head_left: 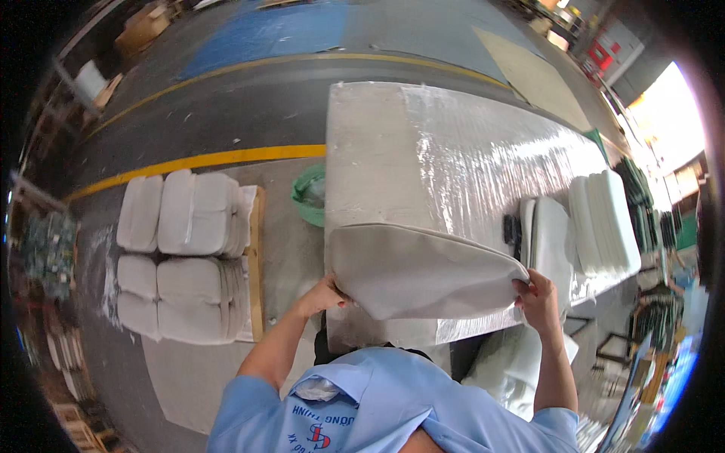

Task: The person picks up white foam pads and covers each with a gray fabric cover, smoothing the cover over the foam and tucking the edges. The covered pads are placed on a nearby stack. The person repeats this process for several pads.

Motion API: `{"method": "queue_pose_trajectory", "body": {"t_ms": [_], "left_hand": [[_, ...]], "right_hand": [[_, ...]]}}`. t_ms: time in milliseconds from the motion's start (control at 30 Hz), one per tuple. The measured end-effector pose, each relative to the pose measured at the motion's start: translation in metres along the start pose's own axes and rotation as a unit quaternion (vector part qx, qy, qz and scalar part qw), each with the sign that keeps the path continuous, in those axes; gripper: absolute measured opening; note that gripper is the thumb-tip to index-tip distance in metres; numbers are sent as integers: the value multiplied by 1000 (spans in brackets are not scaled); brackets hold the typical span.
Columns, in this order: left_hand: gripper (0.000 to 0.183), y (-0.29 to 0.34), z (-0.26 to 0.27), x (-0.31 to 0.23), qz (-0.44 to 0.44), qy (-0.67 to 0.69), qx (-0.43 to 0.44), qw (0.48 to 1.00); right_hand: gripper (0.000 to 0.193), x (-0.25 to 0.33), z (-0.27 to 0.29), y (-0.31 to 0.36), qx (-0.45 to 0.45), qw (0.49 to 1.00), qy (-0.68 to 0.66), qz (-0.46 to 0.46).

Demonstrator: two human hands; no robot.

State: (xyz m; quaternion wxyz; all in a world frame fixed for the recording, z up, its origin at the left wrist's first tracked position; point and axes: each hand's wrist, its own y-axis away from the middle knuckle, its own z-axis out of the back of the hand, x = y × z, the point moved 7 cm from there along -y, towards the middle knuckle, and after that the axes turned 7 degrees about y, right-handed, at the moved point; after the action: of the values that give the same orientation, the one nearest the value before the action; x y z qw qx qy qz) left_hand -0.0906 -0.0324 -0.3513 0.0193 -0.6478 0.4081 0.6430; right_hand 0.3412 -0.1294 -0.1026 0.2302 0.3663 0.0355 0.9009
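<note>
A pale grey fabric cushion cover (427,273), wide with rounded edges, is held up by both hands over the near side of a table (370,151) wrapped in clear film. My left hand (321,294) grips its left lower edge, and my right hand (538,302) pinches its right corner with the thumb on top. A seam line runs along its upper edge; whether anything is inside cannot be seen. Just beyond my right hand lie grey cushion pieces (555,230), next to a small black item (512,230). A stack of white pads (604,223) stands at the table's right end.
On the left, a wooden pallet (258,264) carries stacks of pale cushions (196,215). A green bag (308,198) is against the table's left side. Film-wrapped white material (506,370) sits low behind my right arm. Yellow lines (204,161) cross the floor.
</note>
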Motion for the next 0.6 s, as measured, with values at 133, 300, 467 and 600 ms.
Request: {"method": "queue_pose_trajectory", "body": {"t_ms": [133, 300, 467, 600], "left_hand": [[16, -13, -2, -11, -21, 36, 39, 998], [33, -3, 24, -27, -8, -118, -40, 992], [61, 41, 99, -45, -32, -131, -30, 990], [58, 64, 125, -14, 51, -130, -10, 990]], "right_hand": [[7, 2, -4, 17, -56, 998, 3, -34], [10, 19, -9, 56, -113, 993, 17, -30], [30, 54, -46, 128, -138, 990, -40, 0], [41, 30, -98, 154, -145, 988, -51, 16]]}}
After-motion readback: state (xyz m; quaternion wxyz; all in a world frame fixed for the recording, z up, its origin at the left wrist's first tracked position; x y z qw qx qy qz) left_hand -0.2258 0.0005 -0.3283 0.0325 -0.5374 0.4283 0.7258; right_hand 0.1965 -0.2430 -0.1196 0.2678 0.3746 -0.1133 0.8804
